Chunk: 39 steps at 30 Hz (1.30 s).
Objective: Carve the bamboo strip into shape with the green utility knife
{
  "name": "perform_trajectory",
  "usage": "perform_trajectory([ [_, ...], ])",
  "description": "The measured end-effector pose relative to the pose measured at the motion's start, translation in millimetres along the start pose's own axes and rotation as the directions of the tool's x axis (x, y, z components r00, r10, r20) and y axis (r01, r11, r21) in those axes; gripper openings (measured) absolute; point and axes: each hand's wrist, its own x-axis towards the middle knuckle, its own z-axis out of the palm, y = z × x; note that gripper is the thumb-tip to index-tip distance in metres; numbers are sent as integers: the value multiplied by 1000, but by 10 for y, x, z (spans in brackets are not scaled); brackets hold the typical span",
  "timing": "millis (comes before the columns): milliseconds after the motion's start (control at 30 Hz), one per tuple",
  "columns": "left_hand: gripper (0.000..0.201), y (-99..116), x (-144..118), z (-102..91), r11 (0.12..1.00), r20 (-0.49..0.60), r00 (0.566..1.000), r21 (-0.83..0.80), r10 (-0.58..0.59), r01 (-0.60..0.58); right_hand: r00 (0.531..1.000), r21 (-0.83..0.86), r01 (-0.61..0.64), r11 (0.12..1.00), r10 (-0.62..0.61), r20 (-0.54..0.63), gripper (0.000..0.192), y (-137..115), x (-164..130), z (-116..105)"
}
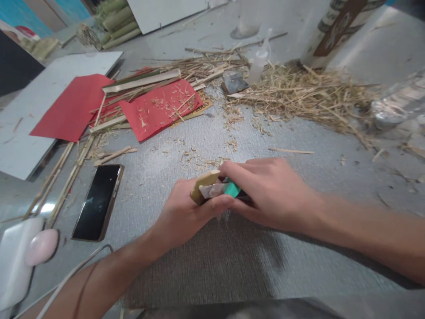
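Left hand (181, 212) closed around a short tan bamboo piece (203, 185), smooth and curved. Right hand (265, 190) pinches a teal-handled cutter (226, 189) against it. Both rest on the grey woven mat (232, 266); pale fibrous shavings (206, 160) just beyond.

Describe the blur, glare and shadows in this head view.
Head view: motion blur smears the right hand and the straw pile; wide-angle bending curves the edges; the phone screen shows faint reflections; a soft shadow falls below both hands on the grey mat.
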Motion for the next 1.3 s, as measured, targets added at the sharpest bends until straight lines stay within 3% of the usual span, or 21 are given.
perform_trajectory([
  [233,41,-16,15,-23,996,19,1000,88,-11,9,997,-92,65,994,-61,52,26,26,30,-21],
  [533,43,-106,-40,-24,979,-23,983,-103,-181,178,1000,-55,25,998,-26,-3,21,14,1,4],
  [767,48,-3,-2,-14,991,-8,1000,137,2,-1,999,-46,37,998,-37,9,24,13,8,0],
  [967,45,10,10,-14,984,-10,1000,180,8,-6,996,-75,58,996,-53,70,23,20,42,-43],
  [1300,48,-79,-30,-30,993,13,993,-23,-119,119,996,-64,41,997,-35,84,21,2,45,-66],
])
